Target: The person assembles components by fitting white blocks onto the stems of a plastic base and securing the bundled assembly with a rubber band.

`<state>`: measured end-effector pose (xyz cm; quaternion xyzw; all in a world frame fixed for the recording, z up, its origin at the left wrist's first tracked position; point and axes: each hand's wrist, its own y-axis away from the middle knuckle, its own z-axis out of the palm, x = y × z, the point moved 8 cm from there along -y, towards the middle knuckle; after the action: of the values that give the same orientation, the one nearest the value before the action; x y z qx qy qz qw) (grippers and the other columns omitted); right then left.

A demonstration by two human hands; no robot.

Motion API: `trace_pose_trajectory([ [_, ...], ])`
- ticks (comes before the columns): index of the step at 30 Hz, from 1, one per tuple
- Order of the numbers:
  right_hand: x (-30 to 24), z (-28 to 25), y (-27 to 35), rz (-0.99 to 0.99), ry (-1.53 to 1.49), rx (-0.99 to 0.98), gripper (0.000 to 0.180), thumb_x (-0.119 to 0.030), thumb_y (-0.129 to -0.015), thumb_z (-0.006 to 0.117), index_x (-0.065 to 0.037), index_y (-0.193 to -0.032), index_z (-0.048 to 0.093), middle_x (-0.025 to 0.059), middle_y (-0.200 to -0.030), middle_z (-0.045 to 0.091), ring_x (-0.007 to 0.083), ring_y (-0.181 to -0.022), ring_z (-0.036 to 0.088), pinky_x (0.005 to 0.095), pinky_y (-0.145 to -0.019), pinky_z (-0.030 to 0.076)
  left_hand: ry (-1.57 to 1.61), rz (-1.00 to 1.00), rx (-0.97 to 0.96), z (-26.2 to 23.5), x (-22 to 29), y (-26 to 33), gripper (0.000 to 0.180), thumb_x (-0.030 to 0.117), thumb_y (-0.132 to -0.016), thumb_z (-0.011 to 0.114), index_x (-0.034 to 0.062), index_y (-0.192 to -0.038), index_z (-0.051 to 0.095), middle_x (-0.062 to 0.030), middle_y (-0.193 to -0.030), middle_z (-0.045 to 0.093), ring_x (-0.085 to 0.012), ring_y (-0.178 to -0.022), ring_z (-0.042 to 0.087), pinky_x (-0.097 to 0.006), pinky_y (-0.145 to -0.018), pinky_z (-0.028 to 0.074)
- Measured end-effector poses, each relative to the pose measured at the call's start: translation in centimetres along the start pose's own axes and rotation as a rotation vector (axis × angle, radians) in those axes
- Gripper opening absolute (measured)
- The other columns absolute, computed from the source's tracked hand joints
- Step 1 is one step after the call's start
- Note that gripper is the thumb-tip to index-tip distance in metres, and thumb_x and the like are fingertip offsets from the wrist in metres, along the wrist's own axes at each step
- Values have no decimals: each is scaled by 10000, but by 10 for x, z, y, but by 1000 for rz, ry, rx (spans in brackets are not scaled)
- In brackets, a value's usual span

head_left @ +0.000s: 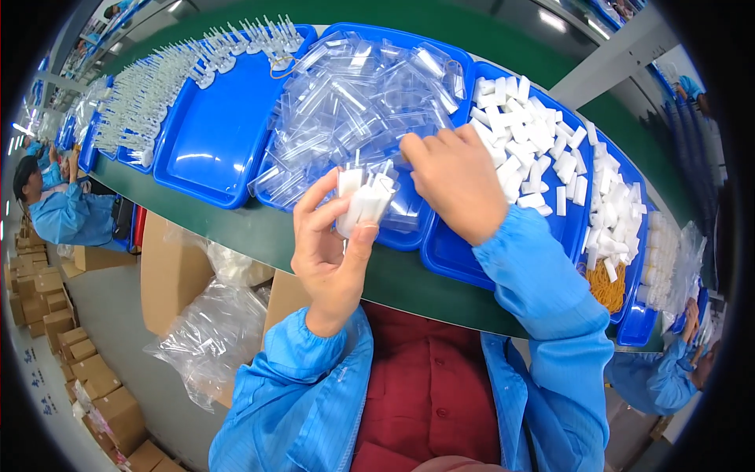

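Note:
My left hand (pixel 330 248) is raised over the front edge of the table, its fingers and thumb closed round a small cluster of white plastic parts (pixel 366 206) with thin prongs on top. Just to the right, my right hand (pixel 454 182) hangs with curled fingers over the border between two blue trays. Its fingertips point toward the cluster, and whatever they pinch, if anything, is hidden. Behind both hands lies a heap of clear plastic pieces (pixel 354 98) in a blue tray. White blocks (pixel 519 130) fill the tray beyond my right hand.
At the left stand rows of white pronged parts (pixel 145 98) by a blue tray (pixel 216 141). Further right are more white parts (pixel 609 204) and orange rubber bands (pixel 605 285). A carton with a clear bag (pixel 212 338) sits below the table. Other people (pixel 71 208) work at both sides.

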<state>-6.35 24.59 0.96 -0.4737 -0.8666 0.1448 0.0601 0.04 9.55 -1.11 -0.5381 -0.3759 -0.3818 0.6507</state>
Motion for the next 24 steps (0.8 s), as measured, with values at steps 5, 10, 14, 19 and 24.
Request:
trace_pose_trajectory([
  [5,20,-57,19,194,-415,30,355,-49,-771,666,-73,-1114,577,81,-832,675,235,-757,649,362,-763,417,-191,149,-104,7,10,3,326,10,-845,737,5,-1151,624,-223,-1351,482,-321,-1243,538,-409,-1023,479],
  [10,57,-58,72,604,-1187,117,529,11,-829,590,-13,-1347,487,129,-936,673,189,-890,688,298,-843,529,-139,116,-263,40,18,4,301,6,-828,752,7,-1122,686,-220,-1340,501,-339,-1199,583,-393,-962,516],
  [14,49,-76,98,766,-1432,401,493,-41,-917,591,37,-1361,391,159,-971,676,215,-930,679,323,-853,518,19,-70,-365,65,9,15,274,5,-844,740,21,-1115,701,-197,-1353,507,-319,-1181,601,-381,-972,507],
  [19,42,-66,119,713,-1231,424,372,-144,-1001,522,-5,-1325,404,136,-1004,686,201,-971,661,327,-906,497,94,-153,-431,86,5,26,251,3,-867,718,4,-1117,691,-189,-1366,501,-297,-1197,592,-367,-956,521],
  [24,41,-57,133,668,-1289,364,382,-198,-992,590,-4,-1271,414,140,-1004,685,215,-1008,651,363,-945,483,225,-329,-390,95,-1,33,236,-24,-901,671,-37,-1137,654,-195,-1377,472,-278,-1225,563,-335,-966,536],
])
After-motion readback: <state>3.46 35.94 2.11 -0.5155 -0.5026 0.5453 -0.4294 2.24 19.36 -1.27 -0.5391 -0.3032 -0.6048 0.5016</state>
